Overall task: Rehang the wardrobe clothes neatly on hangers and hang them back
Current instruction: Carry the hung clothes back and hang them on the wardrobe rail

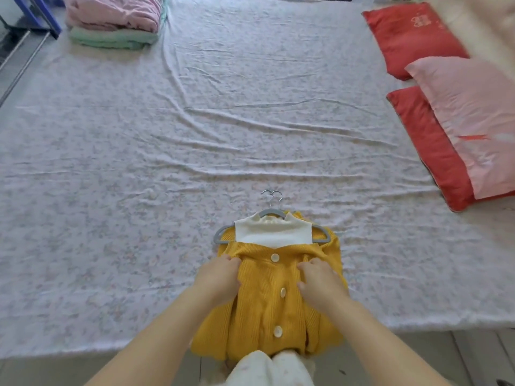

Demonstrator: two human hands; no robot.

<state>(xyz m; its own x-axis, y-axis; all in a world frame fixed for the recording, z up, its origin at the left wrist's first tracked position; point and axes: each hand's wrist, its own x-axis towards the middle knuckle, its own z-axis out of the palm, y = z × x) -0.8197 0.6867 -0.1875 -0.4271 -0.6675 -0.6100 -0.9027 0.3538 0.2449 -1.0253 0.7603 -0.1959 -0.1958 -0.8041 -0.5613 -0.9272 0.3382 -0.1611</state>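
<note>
**Inspector:** Where is the yellow cardigan (267, 299) found, relative to the hanger (219, 234)?

**Assessor:** It is laid just on the person's side of the hanger, its long axis run from the hooks (274, 199) toward the person. The hanger's two grey ends are left uncovered; only the white top (273, 232) is seated on it.

**Inspector:** And the grips?

**Assessor:** The knit is pinched by the left hand (220, 277) and the right hand (320, 285), fingers curled, one each side of the button row (282, 291), both just short of the hanger. The left is judged slightly nearer. The shoulders are to be drawn up over those ends.
</note>
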